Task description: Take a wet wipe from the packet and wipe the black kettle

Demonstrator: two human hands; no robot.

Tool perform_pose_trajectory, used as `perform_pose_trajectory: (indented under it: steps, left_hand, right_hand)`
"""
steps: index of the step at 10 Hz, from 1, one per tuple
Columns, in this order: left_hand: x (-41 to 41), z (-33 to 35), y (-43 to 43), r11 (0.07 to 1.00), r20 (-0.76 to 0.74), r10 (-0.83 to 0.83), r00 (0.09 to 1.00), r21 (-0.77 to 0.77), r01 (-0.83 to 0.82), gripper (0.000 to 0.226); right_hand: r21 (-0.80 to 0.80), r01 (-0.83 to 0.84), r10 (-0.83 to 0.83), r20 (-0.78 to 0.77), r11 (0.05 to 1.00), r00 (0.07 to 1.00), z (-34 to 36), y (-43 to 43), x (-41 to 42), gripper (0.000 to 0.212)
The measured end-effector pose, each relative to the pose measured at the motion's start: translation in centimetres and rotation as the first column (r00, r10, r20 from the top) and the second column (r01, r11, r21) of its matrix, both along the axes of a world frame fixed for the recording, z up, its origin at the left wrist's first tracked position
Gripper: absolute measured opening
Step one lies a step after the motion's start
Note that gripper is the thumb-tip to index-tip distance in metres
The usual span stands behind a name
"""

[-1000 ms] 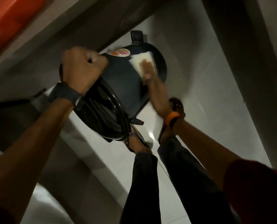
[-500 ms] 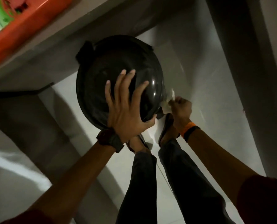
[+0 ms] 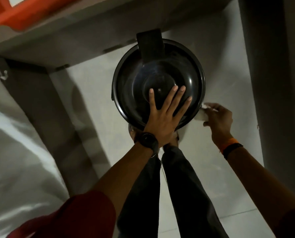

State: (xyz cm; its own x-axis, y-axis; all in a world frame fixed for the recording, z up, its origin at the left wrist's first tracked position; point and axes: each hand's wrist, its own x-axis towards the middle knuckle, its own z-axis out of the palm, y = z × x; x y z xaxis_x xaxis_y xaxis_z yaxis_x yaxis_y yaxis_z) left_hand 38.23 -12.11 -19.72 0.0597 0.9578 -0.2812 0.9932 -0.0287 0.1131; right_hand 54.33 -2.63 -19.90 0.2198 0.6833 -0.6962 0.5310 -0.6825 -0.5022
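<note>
Now kettle held lid-up; wiping has moved to its side wall.
Left hand [image 3: 165,117] lies spread flat on the black kettle [image 3: 158,79] above the floor; right hand [image 3: 217,117] pinches the wet wipe [image 3: 201,115] at four o'clock.

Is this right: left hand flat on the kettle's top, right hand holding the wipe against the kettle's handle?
Not quite. In the head view the right hand presses the wipe against the kettle's right side, not its handle, which sits on the far edge, untouched. The left hand does lie flat on top.
</note>
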Motion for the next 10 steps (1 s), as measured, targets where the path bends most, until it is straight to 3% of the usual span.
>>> perform_pose_trajectory:
  steps: [1, 2, 3, 4, 5, 6, 7, 8, 9, 10]
  left_hand:
    - [-0.4, 1.4, 0.2, 0.998, 0.073, 0.056, 0.996, -0.020, -0.055, 0.118]
    - [-3.7, 5.4, 0.7, 0.974, 0.184, 0.204, 0.962, 0.065, -0.219, 0.096]
    - [-7.4, 9.6, 1.2, 0.923, 0.234, 0.309, 0.922, 0.160, -0.350, 0.085]
    - [-12.7, 14.5, 2.7, 0.855, 0.255, 0.380, 0.889, 0.271, -0.443, 0.076]
    - [-15.2, 18.3, 3.9, 0.831, 0.220, 0.391, 0.894, 0.332, -0.445, 0.072]
    - [-17.8, 22.1, 6.1, 0.801, 0.211, 0.428, 0.879, 0.363, -0.477, 0.066]
    - [-19.4, 23.6, 7.1, 0.755, 0.283, 0.454, 0.845, 0.381, -0.534, 0.062]
    - [-20.8, 24.1, 8.2, 0.702, 0.321, 0.454, 0.831, 0.446, -0.555, 0.063]
    - [-21.3, 23.4, 8.6, 0.725, 0.229, 0.481, 0.846, 0.439, -0.531, 0.065]
    - [-21.1, 23.2, 8.5, 0.758, 0.135, 0.541, 0.830, 0.350, -0.550, 0.070]
  right_hand:
    - [-0.092, 0.046, -0.052, -0.063, 0.995, 0.997, 0.9, -1.1, 0.9, 0.022]
    - [-0.190, 0.058, -0.087, -0.146, 0.980, 0.986, 3.2, -2.7, 2.0, 0.025]
    - [-0.139, -0.134, 0.122, -0.093, 0.981, 0.988, 5.4, -3.6, 1.5, 0.023]
    - [-0.028, -0.398, 0.399, 0.058, 0.917, 0.915, 7.7, -4.9, 0.3, 0.024]
    - [0.058, -0.503, 0.500, 0.061, 0.862, 0.864, 9.7, -4.9, -1.8, 0.024]
    - [0.239, -0.724, 0.719, 0.125, 0.647, 0.684, 9.9, -3.3, -5.5, 0.019]
    - [0.257, -0.861, 0.838, 0.226, 0.440, 0.496, 8.4, -2.3, -8.5, 0.020]
    - [0.067, -0.968, 0.907, 0.338, 0.243, 0.251, 4.2, 0.1, -13.8, 0.031]
    - [-0.041, -0.975, 0.926, 0.323, 0.220, 0.195, 2.8, 1.0, -15.9, 0.033]
    - [-0.130, -0.988, 0.938, 0.345, 0.084, 0.034, 3.6, 0.5, -14.3, 0.030]
